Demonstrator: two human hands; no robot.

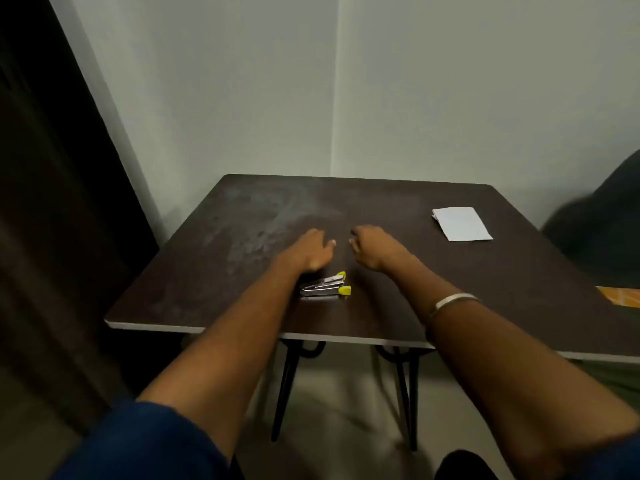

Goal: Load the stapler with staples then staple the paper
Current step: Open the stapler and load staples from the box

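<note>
Both hands (341, 249) empty — stapler (325, 287) just behind

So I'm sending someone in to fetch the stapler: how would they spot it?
Look at the dark table against the wall. Near its front edge, just behind the left hand, lies the stapler. It is small, silver metal with bright yellow tips, unlike the white paper at the far right.

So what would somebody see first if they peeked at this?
Probably the two bare hands, left hand and right hand, stretched over the middle of the dark brown table, holding nothing. Just below the left hand lies a silver metal stapler with yellow tips, and a folded white paper sits at the far right.
</note>
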